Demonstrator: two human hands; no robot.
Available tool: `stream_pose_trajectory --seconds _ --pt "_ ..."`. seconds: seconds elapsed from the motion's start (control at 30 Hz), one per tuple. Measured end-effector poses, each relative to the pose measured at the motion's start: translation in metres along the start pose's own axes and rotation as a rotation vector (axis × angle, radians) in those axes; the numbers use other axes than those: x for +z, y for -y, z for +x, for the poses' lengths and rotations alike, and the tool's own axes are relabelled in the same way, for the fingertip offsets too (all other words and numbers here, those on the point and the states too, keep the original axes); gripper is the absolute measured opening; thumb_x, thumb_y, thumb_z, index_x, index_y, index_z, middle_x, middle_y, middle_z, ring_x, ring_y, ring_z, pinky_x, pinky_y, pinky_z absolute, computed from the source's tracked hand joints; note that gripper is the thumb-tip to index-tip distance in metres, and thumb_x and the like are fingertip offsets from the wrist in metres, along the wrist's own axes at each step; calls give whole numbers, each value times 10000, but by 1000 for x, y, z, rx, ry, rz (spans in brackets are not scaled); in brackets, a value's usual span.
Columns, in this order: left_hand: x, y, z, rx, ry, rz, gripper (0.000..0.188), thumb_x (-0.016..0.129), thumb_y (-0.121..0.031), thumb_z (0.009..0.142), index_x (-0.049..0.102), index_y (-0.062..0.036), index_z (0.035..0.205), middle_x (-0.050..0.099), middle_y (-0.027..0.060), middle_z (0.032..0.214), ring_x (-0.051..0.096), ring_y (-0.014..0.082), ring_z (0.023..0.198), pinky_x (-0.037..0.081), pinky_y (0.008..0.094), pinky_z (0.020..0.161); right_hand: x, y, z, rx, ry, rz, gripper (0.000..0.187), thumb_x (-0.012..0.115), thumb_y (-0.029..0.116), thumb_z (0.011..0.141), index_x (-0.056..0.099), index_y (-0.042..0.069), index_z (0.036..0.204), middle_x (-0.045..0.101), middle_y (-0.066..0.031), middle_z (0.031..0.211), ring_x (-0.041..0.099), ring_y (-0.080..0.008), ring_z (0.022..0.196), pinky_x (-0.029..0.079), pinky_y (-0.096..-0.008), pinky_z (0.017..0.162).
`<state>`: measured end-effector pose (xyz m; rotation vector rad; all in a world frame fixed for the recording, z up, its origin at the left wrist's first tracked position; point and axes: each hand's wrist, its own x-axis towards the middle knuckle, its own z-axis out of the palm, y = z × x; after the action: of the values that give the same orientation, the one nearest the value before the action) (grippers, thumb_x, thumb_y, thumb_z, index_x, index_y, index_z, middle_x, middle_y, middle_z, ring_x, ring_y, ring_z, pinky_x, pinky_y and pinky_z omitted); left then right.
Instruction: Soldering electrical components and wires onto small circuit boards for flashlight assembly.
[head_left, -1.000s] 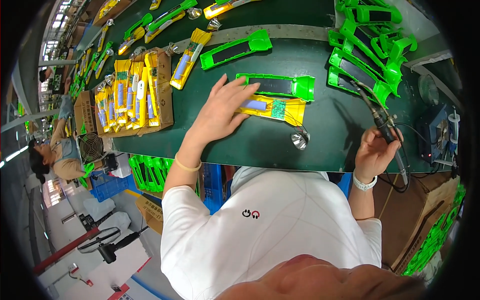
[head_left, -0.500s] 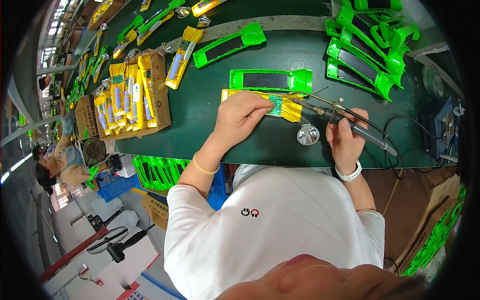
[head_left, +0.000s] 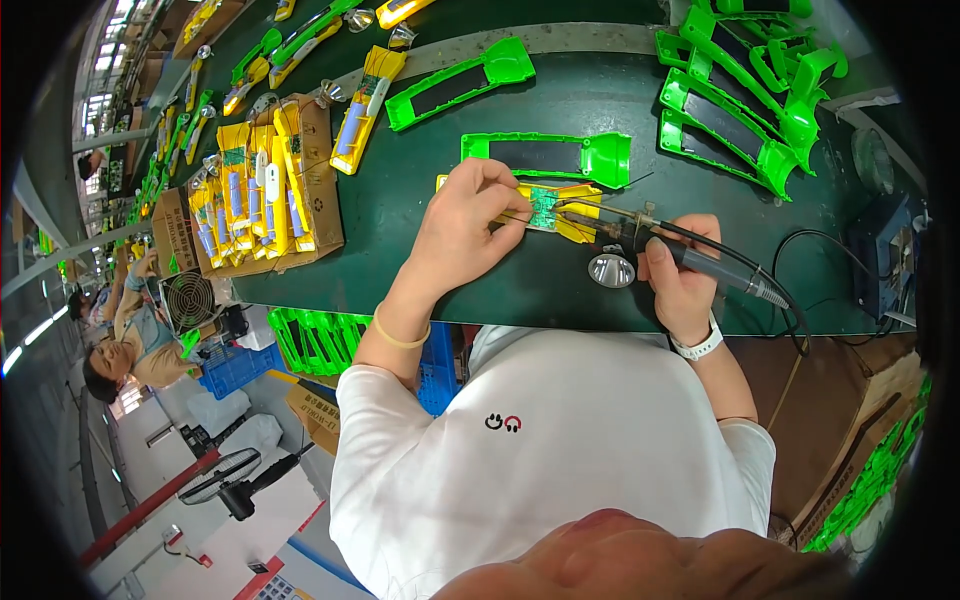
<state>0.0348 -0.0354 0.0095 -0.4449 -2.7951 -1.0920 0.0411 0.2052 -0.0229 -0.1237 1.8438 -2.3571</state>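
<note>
My right hand (head_left: 684,290) is closed round the dark handle of a soldering iron (head_left: 722,266), which has a thin metal guide tube along its front. Its tip points left, at the small green circuit board (head_left: 543,209) in a yellow lamp housing (head_left: 582,200). My left hand (head_left: 462,232) lies over the left part of that housing, thumb and forefinger pinched on a thin dark wire beside the board. The hand hides much of the housing. A round silver reflector (head_left: 611,270) sits just below the housing. Behind it lies a green shell (head_left: 607,158) with a dark panel.
A cardboard box (head_left: 322,190) of yellow lamp housings stands at left. Several green shells (head_left: 715,130) are piled at the far right. A blue soldering station (head_left: 880,245) stands at the right edge, its cable looping across the table. Another person (head_left: 150,335) is at the left.
My left hand has shifted slightly left and its pinch now sits left of the board. The iron has moved a little left and down, its tip now nearer the board.
</note>
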Motion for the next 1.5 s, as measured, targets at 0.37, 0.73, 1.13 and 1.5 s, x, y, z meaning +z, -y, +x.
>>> stream_pose_trajectory --seconds 0.37,0.73,1.13,1.5 --pt "-1 2 2 77 8 65 153 661 11 612 605 -50 740 540 78 863 552 208 766 478 283 628 6 0 3 48 53 -28 246 589 28 824 375 33 946 508 -26 730 482 -46 572 386 -171 489" --pt "-3 -1 3 74 32 57 138 653 22 624 602 -41 736 529 79 863 558 209 749 486 291 622 -3 4 -1 -14 25 58 296 583 116 848 339 44 1000 516 -67 767 492 -94 580 410 -210 512" --pt "-5 26 -24 490 -118 206 277 666 38 664 598 -27 925 592 104 913 587 275 862 487 350 719 -5 8 -1 4 2 67 262 571 106 850 354 48 984 509 -63 785 482 -90 569 400 -208 499" --pt "-26 21 13 63 -369 208 398 665 -45 729 539 -26 1106 598 101 1001 560 200 887 443 286 740 -8 1 -1 -13 -81 76 248 554 163 865 362 69 990 478 -26 720 462 -81 515 357 -188 440"
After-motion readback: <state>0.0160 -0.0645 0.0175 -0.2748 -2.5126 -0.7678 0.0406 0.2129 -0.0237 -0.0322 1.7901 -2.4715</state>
